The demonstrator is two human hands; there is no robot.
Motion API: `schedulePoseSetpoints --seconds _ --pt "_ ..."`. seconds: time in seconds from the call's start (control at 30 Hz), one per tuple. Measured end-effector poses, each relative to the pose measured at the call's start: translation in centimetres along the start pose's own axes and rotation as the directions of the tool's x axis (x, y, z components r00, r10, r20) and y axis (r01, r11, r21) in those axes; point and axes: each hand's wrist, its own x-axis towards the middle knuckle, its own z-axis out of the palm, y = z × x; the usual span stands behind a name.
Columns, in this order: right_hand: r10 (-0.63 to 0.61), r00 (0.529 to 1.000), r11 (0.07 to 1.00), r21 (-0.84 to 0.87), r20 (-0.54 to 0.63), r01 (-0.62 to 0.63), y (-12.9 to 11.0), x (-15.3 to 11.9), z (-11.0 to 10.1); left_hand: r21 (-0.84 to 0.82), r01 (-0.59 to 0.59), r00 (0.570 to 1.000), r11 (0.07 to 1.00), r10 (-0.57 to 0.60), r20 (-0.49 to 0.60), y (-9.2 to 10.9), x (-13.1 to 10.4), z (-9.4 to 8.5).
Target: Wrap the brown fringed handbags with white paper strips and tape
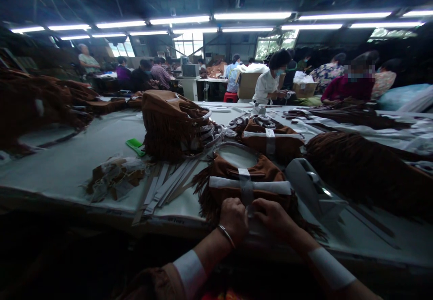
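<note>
A brown fringed handbag point(270, 168) lies at the table's near edge, its handle loop pointing away from me. Across it runs a white wrapped strip point(270, 186), and a band of clear tape point(245, 187) crosses that strip toward me. My left hand point(233, 221) is closed at the bag's near side, fingers curled on the tape's end. Close beside it, my right hand point(270, 214) pinches the tape from the other side. The fingertips of both hands are partly hidden. Right of the bag stands a grey tape dispenser point(313, 187).
Behind lies another taped brown bag point(270, 144). A stack of fringed bags point(169, 119) stands left of it, near a green tool point(135, 146), loose pale strips point(169, 182) and crumpled scraps point(115, 176). Dark fringe point(365, 169) heaps at right. Several people work beyond the table.
</note>
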Motion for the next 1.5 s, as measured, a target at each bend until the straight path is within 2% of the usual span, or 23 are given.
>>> schedulePoseSetpoints --seconds 0.27,0.47,0.53,0.6,0.7,0.77,0.93,1.13,1.2,1.27,1.37,1.43,1.5 --pt "0.164 0.977 0.979 -0.099 -0.134 -0.178 0.0 0.1 1.5 0.042 0.043 0.999 0.998 -0.043 -0.012 0.5 0.0 0.3" --pt "0.257 0.951 0.948 -0.146 -0.17 -0.282 0.0 0.2 2.0 -0.002 0.079 0.995 0.997 -0.079 -0.057 0.2 -0.4 0.3" --pt "0.257 0.947 0.943 -0.166 -0.192 -0.29 0.1 0.2 2.3 -0.026 0.032 0.996 0.999 -0.034 -0.084 -0.1 -0.7 0.3" --pt "0.268 0.939 0.934 -0.18 -0.216 -0.308 0.0 0.1 2.6 -0.033 -0.075 0.993 0.997 0.072 -0.094 -0.4 -1.1 0.2" --pt "0.287 0.929 0.924 -0.188 -0.232 -0.332 -0.3 -0.1 2.8 -0.054 -0.233 0.971 0.971 0.23 -0.056 -0.7 -1.4 -0.1" --pt "0.294 0.926 0.921 -0.19 -0.236 -0.34 -0.7 -0.2 2.7 -0.068 -0.286 0.958 0.956 0.286 -0.016 -0.8 -1.6 -0.6" --pt "0.326 0.913 0.91 -0.182 -0.247 -0.374 -1.2 -0.4 2.8 -0.084 -0.323 0.943 0.943 0.328 0.063 -0.8 -1.6 -1.6" --pt "0.344 0.906 0.884 -0.24 -0.247 -0.401 -1.0 -0.7 3.2 -0.057 -0.281 0.952 0.958 0.285 0.111 -0.6 -1.4 -1.6" --pt "0.324 0.913 0.865 -0.312 -0.249 -0.393 -0.7 -1.2 3.0 -0.043 -0.275 0.954 0.961 0.278 0.113 -0.6 -1.3 -1.5" --pt "0.254 0.935 0.845 -0.413 -0.249 -0.34 -0.6 -1.9 2.6 -0.024 -0.275 0.955 0.961 0.276 0.105 -0.7 -1.3 -1.3" --pt "0.047 0.976 0.816 -0.556 -0.212 -0.16 -0.4 -3.0 2.2 0.004 -0.269 0.961 0.963 0.268 0.061 -0.8 -1.3 -0.9" --pt "-0.067 0.983 0.798 -0.601 -0.172 -0.051 -0.3 -3.4 2.3 0.003 -0.256 0.966 0.967 0.255 0.03 -0.9 -1.4 -0.6" --pt "-0.073 0.98 0.784 -0.618 -0.186 -0.058 -0.1 -3.6 2.6 -0.008 -0.243 0.97 0.97 0.243 0.018 -0.9 -1.4 -0.5"
